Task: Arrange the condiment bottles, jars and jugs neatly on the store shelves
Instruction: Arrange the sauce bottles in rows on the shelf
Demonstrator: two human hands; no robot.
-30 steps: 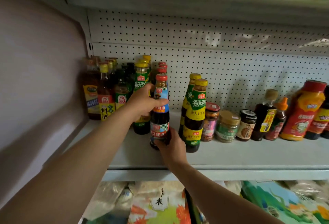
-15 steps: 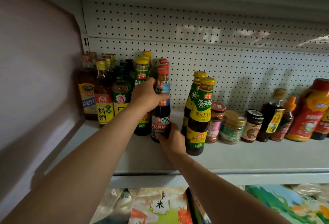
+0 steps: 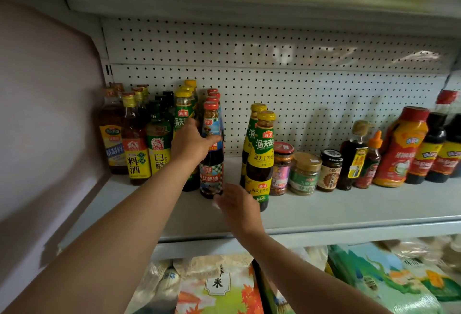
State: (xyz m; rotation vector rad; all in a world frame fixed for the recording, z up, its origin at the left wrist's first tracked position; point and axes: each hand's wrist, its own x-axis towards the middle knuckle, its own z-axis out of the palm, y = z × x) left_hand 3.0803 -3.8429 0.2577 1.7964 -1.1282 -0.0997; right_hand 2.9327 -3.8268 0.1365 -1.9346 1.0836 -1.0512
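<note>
Item, red-capped oyster sauce bottle (image 3: 211, 164): upright on the white shelf (image 3: 324, 211), front of its row. Our left hand (image 3: 190, 143) grips its middle, thumb across the label. Our right hand (image 3: 235, 205) sits just below and right of its base, fingers straight and slightly spread; we cannot tell if they touch the glass. Left of our left hand: cooking wine bottle (image 3: 136, 144) and white vinegar bottle (image 3: 158, 139). Right of our right hand: two yellow-capped sauce bottles (image 3: 260, 159), then three small jars (image 3: 305, 173), then squeeze bottles near the far right.
</note>
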